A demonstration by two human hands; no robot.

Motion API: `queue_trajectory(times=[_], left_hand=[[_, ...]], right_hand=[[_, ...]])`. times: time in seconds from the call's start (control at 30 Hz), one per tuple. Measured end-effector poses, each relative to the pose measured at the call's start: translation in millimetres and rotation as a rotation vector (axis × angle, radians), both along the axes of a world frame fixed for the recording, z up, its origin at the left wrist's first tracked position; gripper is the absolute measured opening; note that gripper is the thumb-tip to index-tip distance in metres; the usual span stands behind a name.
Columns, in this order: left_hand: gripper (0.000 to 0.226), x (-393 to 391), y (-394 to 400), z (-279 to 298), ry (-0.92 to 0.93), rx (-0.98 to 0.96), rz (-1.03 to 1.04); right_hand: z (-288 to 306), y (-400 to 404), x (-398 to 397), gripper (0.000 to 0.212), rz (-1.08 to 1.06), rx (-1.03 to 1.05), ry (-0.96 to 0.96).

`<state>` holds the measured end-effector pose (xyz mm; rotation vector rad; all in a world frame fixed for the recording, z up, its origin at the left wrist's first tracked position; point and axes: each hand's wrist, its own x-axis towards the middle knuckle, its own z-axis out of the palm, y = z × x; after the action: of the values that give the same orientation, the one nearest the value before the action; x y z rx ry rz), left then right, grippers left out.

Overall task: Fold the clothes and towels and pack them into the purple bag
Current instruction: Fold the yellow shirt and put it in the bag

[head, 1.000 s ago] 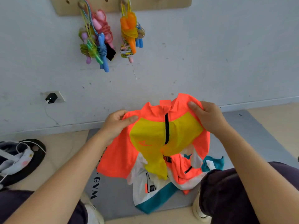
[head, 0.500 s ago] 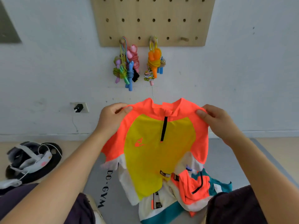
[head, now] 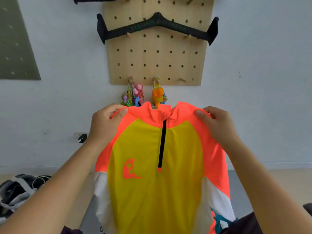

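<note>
I hold up an orange and yellow zip-neck jersey in front of me, its front facing me and hanging straight down. My left hand pinches its left shoulder. At the right shoulder my right hand grips the fabric the same way. The jersey has white side panels and a short black zip at the collar. A bit of another orange and teal garment shows at the bottom right behind it. No purple bag is in view.
A wooden pegboard on the white wall carries black bar handles and bunches of coloured skipping ropes. A dark and grey heap of items lies on the floor at the left. A wall socket sits low by my left wrist.
I have lifted the jersey from the pile on the grey mat up to chest height and spread it out by its shoulders; the view has tilted up towards the wall.
</note>
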<state>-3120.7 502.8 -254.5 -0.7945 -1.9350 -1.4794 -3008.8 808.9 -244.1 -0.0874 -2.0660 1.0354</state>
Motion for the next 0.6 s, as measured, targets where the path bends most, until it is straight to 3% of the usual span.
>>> queue_trajectory(times=[0.1,0.2,0.4,0.5,0.6], left_hand=[[0.008,-26.2,9.3,-18.4,-0.01,-0.06,0.045],[0.013,-69.9,19.0,-77.2,-0.12,-0.191,0.087],[0.024,-146.5,44.6,-302.9,-0.586,-0.609,0.093],[0.045,-143.8,40.9,-409.5,-0.903,-0.698,0.037],[0.048,-120.8,32.5,-492.8,-1.107,-0.782,0.0]], right_hand=[[-16.7,9.0,-25.3,0.025,-0.027,-0.01,-0.051],[-67.7,21.9,-65.8,0.026,-0.043,-0.01,-0.194],[-292.2,43.4,-158.2,0.019,-0.092,0.193,-0.768],[-400.8,39.6,-159.8,0.02,-0.105,0.151,-0.931],[-481.3,31.7,-133.9,0.019,-0.005,0.103,-1.076]])
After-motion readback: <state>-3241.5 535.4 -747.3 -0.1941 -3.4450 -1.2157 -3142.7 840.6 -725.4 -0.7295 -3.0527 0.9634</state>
